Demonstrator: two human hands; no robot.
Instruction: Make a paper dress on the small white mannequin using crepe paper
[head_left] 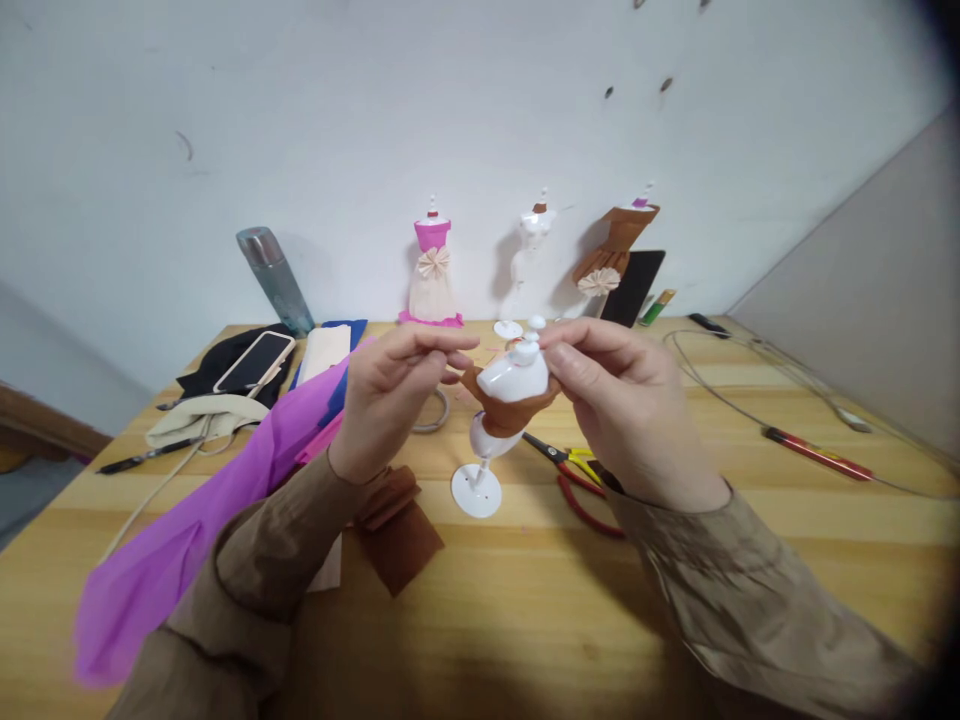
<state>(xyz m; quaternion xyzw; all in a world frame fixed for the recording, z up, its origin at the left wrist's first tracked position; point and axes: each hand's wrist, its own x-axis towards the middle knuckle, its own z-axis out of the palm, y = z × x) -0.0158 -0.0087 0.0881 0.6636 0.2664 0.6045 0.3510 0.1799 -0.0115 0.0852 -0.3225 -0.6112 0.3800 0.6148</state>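
I find a wooden table point(525, 620) filling the lower view, set against a pale wall. A long sheet of purple fabric point(187, 540) runs across its left side, from beside the left sleeve up toward the middle. Both hands are raised over the table's centre, in brown sleeves. The left hand point(386, 400) has thumb and forefinger pinched narrow on the edge of a brown cloth point(502, 415), its other fingers curled in. The right hand point(630, 410) has its fingers closed on the far side of a small white dress form point(514, 378), fingertips pressed to its shoulder and to the cloth there. The form is between the two hands, tilted, with the brown cloth wrapped round its waist. Its round base point(476, 492) hangs low over the table; I cannot tell whether it touches. Folded brown pieces point(397, 530) lie on the table just below the left wrist. At the back, near the wall, stand three more forms: a pink-dressed form point(433, 270), a bare white form point(529, 255) and a brown-dressed form point(611, 250). A grey bottle point(274, 265) stands at the back left, with a phone point(255, 362) lying on dark cloth just in front of it. Red-handled pliers point(585, 500) lie beneath the right wrist, touching yellow-handled snips point(581, 462). A red pen point(806, 452) lies well apart on the right.
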